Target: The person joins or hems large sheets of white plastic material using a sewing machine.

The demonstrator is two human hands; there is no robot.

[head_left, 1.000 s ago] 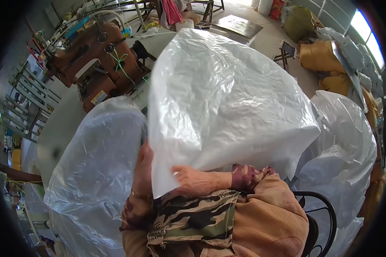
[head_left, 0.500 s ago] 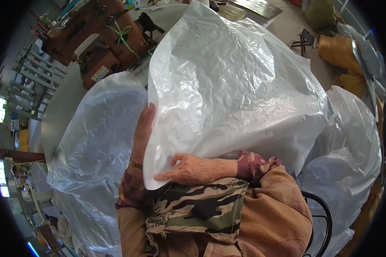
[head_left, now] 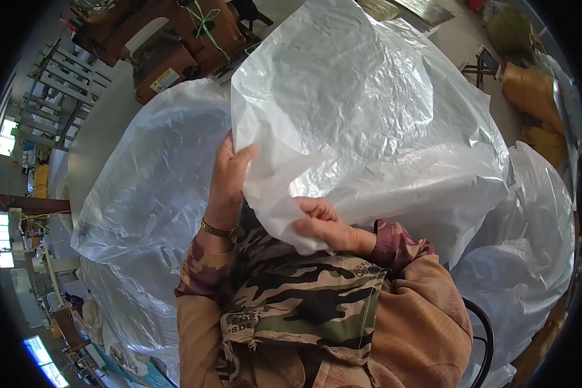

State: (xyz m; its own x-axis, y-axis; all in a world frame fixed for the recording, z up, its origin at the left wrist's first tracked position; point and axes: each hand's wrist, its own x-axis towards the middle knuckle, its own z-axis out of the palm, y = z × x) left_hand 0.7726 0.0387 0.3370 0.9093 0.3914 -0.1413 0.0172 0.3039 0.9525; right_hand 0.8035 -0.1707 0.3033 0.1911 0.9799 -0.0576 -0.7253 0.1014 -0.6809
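A large sheet of shiny, whitish translucent plastic (head_left: 368, 90) spreads in front of me, from my lap up past the table. My left hand (head_left: 231, 169) grips its left edge, thumb on top and the other fingers mostly hidden beneath. Closer to my body, my right hand (head_left: 323, 225) is closed on the lower part of the same sheet, which bunches and folds between the two hands. The near corner hangs down against my camouflage-patterned apron (head_left: 310, 291). A bracelet or watch band circles my left wrist.
A brown sewing machine (head_left: 174, 48) with a green string tied on it stands at the upper left on a grey table (head_left: 100, 145). More plastic sheeting (head_left: 155, 161) lies to the left, and another heap (head_left: 524, 258) to the right. A black chair frame (head_left: 485, 330) is by my right side.
My left thumb has come over the sheet's edge. My right hand has moved away from the flat near corner and now pinches the plastic, which has become gathered and creased.
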